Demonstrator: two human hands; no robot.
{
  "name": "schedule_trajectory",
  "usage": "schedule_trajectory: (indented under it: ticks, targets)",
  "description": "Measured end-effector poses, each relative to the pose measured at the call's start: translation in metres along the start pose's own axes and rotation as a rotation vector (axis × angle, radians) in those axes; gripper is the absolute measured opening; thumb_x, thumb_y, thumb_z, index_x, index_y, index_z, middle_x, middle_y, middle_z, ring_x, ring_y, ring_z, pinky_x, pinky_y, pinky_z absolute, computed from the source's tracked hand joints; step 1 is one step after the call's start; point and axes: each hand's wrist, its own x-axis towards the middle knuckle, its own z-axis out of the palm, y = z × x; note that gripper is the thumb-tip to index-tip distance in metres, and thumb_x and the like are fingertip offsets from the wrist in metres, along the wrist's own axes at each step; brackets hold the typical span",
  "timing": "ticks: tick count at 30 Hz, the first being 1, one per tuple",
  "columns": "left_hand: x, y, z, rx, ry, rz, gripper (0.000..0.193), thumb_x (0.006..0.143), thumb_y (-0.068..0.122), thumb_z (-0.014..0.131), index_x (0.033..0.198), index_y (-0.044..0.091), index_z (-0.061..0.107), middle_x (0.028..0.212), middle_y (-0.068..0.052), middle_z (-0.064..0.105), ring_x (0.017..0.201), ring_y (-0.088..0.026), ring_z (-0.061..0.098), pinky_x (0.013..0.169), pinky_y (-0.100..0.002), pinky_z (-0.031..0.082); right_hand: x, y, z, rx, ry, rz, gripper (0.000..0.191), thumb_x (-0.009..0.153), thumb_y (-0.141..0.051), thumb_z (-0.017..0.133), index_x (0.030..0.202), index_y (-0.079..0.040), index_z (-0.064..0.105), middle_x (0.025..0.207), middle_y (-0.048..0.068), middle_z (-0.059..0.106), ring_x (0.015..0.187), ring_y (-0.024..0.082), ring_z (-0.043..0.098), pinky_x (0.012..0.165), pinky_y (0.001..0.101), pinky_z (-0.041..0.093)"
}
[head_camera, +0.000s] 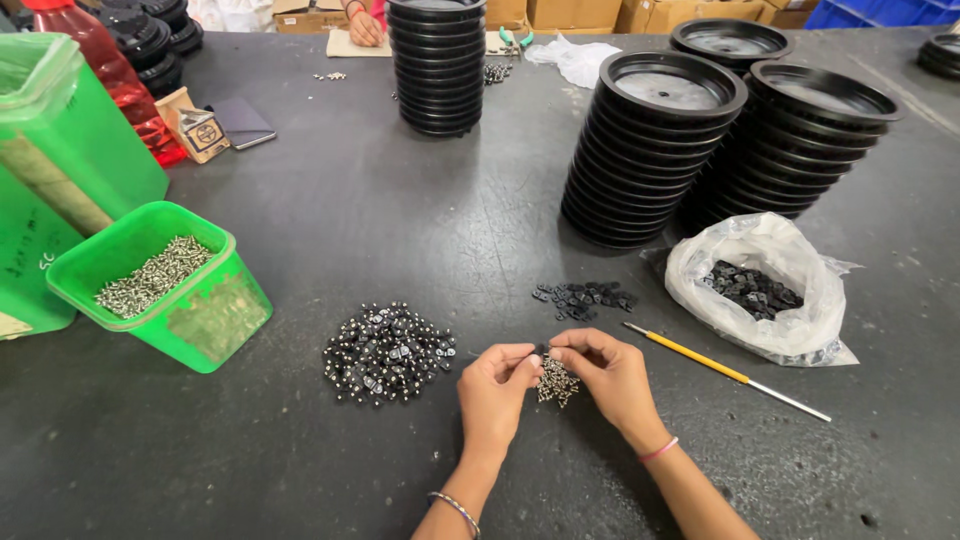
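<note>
Seen from the head camera, the left hand (495, 385) and right hand (605, 370) meet fingertip to fingertip over a small heap of silver screws (556, 383) on the dark bench (380, 210). Both pinch a tiny black piece (542, 351) between them, too small to make out further.

Taking that heap as landmark: a pile of assembled black pieces (388, 352) lies just to its left, loose black clips (585, 299) lie just beyond it, and a yellow-handled tool (720, 369) slants to its right, near a plastic bag (775, 290) of black parts. Far left stands a green tub (200, 315) of screws. Stacks of black round lids (645, 150) rise well beyond. Bare bench stretches between the heap and the near edge.
</note>
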Motion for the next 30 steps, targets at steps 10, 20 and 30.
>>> schedule_trajectory:
  ticks: [10,20,30]
  targets:
    - [-0.002,0.003,0.001,0.062,-0.043,0.037,0.014,0.089,0.0,0.071,0.101,-0.004,0.075,0.088,-0.007,0.079,0.077,-0.01,0.074,0.072,-0.026,0.064,-0.002,0.001,0.003,-0.064,-0.007,-0.042,0.012,0.085,-0.006,0.078,0.096,-0.001,0.079,0.088,0.001,0.077,0.079,0.007,0.068,0.071,0.0236,0.055]
    - [-0.007,0.005,-0.001,0.173,-0.099,0.11,0.011,0.089,0.0,0.07,0.098,-0.001,0.075,0.084,-0.006,0.079,0.075,-0.009,0.073,0.071,-0.024,0.061,0.002,0.008,-0.007,0.041,-0.106,0.061,0.019,0.084,-0.004,0.077,0.103,0.0,0.079,0.089,0.004,0.079,0.08,0.009,0.07,0.074,0.026,0.057]
    - [-0.011,0.003,-0.002,0.104,-0.113,0.086,0.014,0.09,0.003,0.071,0.102,0.0,0.075,0.089,-0.004,0.078,0.079,-0.007,0.07,0.074,-0.023,0.057,0.004,0.01,-0.007,0.144,-0.137,0.064,0.018,0.087,-0.004,0.075,0.104,0.003,0.076,0.093,0.006,0.078,0.084,0.011,0.071,0.077,0.0269,0.058]
